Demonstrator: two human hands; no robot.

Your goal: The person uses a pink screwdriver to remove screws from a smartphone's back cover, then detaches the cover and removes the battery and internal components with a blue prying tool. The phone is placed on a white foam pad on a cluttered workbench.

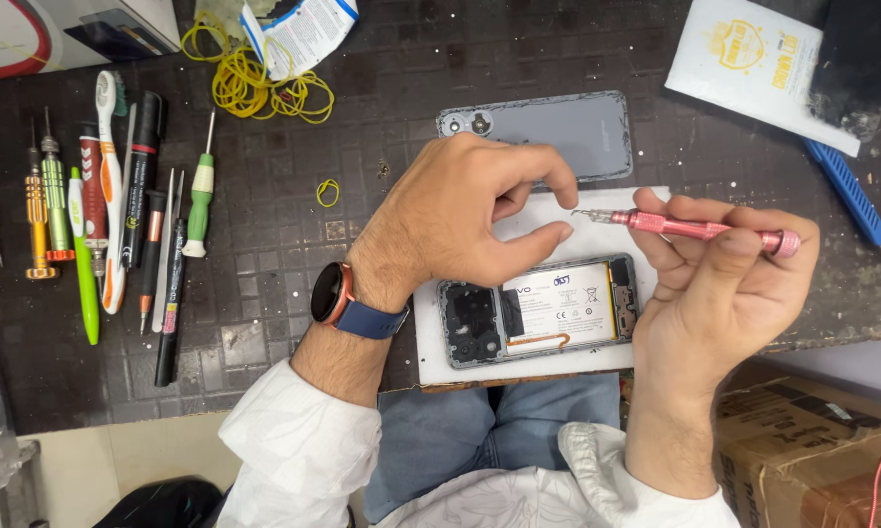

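Head view, looking down on a dark tiled table point(294, 293). Item: opened phone point(538, 310), back removed, white battery and black camera block exposed, lying on a white mat point(518, 367) at the table's near edge. Item: grey back cover point(567, 132), lying flat just beyond the mat, toward the table's far edge. Item: pink screwdriver point(699, 230), held level in the right hand point(719, 293), fingers wrapped round the shaft, its fine tip pointing left above the mat's far edge. Item: left hand point(465, 220), wearing a watch with a blue strap point(347, 298), hovering over the mat and the phone's far side, thumb and forefinger pinched close together right at the screwdriver tip; whether anything sits between the fingertips cannot be told. Item: row of tools point(108, 215) along the table's left side, including small screwdrivers, pens and a toothbrush. Item: heap of yellow rubber bands point(259, 88) near the far edge, with a single band point(328, 193) lying apart from it. Item: white packet point(763, 64) in the far right corner, a blue tool point(846, 191) just beside it. Item: cardboard box point(812, 450) below the table's near right corner.
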